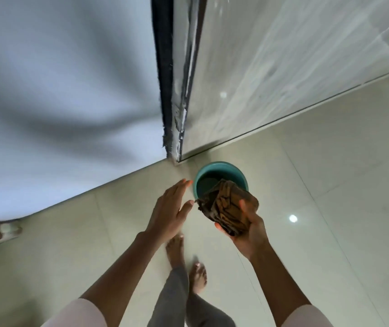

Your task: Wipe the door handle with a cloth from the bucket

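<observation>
A teal bucket stands on the pale tiled floor, close to the corner where the dark door edge meets the floor. My right hand holds a bunched brown and black cloth just above the bucket's near rim. Beside the cloth, my left hand is open with fingers stretched out flat, its thumb almost touching the cloth's corner. No door handle is in view.
A white door panel fills the left; a glossy pale wall rises on the right. My bare feet stand on the floor below the hands. Another person's foot in a sandal is at the left edge.
</observation>
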